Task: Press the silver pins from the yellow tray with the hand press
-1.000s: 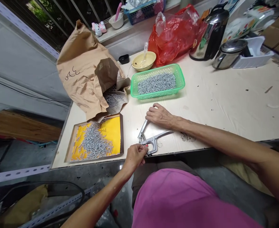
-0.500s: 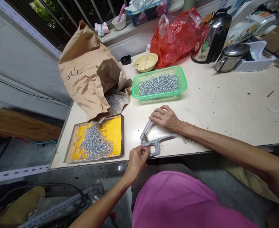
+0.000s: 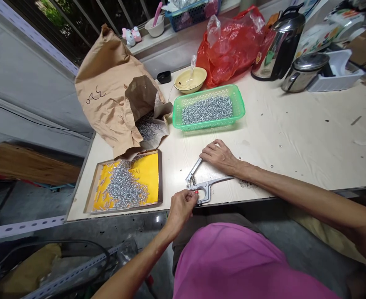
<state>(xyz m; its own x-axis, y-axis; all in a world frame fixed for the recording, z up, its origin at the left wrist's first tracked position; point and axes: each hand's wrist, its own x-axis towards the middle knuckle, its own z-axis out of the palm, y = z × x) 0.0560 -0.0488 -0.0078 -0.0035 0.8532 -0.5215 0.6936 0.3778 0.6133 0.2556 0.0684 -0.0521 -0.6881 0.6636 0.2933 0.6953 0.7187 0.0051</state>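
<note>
A grey metal hand press with two long handles and a coil spring lies at the table's front edge. My right hand has its fingers curled over the end of the raised handle. The other handle slants off to the right, below my right wrist. My left hand is closed in a pinch at the press's jaw, beside a small red part. Whatever is between those fingertips is too small to make out. Left of my left hand, a shallow tray with a yellow bottom holds a heap of small silvery metal pins.
Behind the press stands a green plastic basket full of similar metal pieces. An open brown paper bag spills more beside the tray. Farther back are a yellow bowl, a red plastic bag, a kettle and a lidded metal pot.
The press's raised handle and my right hand have shifted slightly to the right. My left hand has moved a tiny bit the same way, still pinching at the jaw.
</note>
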